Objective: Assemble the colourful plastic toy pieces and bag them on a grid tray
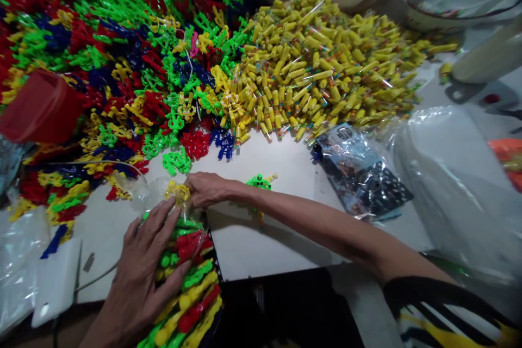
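Note:
My left hand (141, 277) lies with its fingers stretched over a clear plastic bag (191, 250) packed with rows of green, red, yellow and blue plastic toy figures. My right hand (207, 189) reaches across from the right and is closed at the bag's top end, seemingly gripping the film; its fingertips are hidden. Beside its knuckles, a yellow toy figure (177, 191) shows at the bag's mouth. Partly behind my right forearm, a green toy figure (259, 181) with yellow parts lies on the white table (261, 250).
Loose coloured figures (122, 76) pile up at the left, with a red plastic scoop or tub (38, 106) on them. Yellow capped tubes (322, 65) heap at the back. Printed cards (362, 171), clear bags (457, 185), a bowl (460, 2) and a white device (57, 283) stand around.

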Demonstrator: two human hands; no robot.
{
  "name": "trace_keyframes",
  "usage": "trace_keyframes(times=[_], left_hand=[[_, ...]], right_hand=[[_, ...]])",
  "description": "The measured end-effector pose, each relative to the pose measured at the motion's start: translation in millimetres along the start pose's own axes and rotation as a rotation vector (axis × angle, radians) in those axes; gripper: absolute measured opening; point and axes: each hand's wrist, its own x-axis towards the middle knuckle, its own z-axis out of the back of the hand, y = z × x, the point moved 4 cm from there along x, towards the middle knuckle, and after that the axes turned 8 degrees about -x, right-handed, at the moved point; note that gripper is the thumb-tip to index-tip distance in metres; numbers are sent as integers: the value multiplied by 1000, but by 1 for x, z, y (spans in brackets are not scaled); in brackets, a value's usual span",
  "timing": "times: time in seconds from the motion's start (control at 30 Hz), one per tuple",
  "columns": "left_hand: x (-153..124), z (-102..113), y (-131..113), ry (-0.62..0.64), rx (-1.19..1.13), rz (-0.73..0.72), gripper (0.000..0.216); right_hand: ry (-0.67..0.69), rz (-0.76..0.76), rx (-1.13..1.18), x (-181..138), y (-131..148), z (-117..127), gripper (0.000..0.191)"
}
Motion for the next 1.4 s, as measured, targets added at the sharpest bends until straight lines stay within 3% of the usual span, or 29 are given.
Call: trace_keyframes(times=[0.37,0.63,0.77,0.9,1.03,1.17,1.27,1.4], left_hand=[[-1,-1,1,-15,-2,-36,69],[2,1,-1,-37,-11,-41,73],[1,-1,-1,-33,24,-78,72],[-1,-3,1,-53,64,-125,73],[-2,-3,1,-70,83,-113,72],[-4,-1,-1,-102,48,-114,70],[-7,-1,-1,-104,31,-111,69],[-7,-3,1,-107,15,-105,69]], right_hand=[[-11,93,-221,1,8,2,16],[-165,178,-363,-15,19,-22,16],[-137,209,-442,-17,26,-30,18],[-90,38,-325,-27,7,-24,27],[-239,-193,-160,-45,-12,-12,36],[-166,-113,-223,-48,-1,-28,28],[-282,-131,-263,-43,7,-39,18],[-415,-294,-313,-37,5,-48,25]])
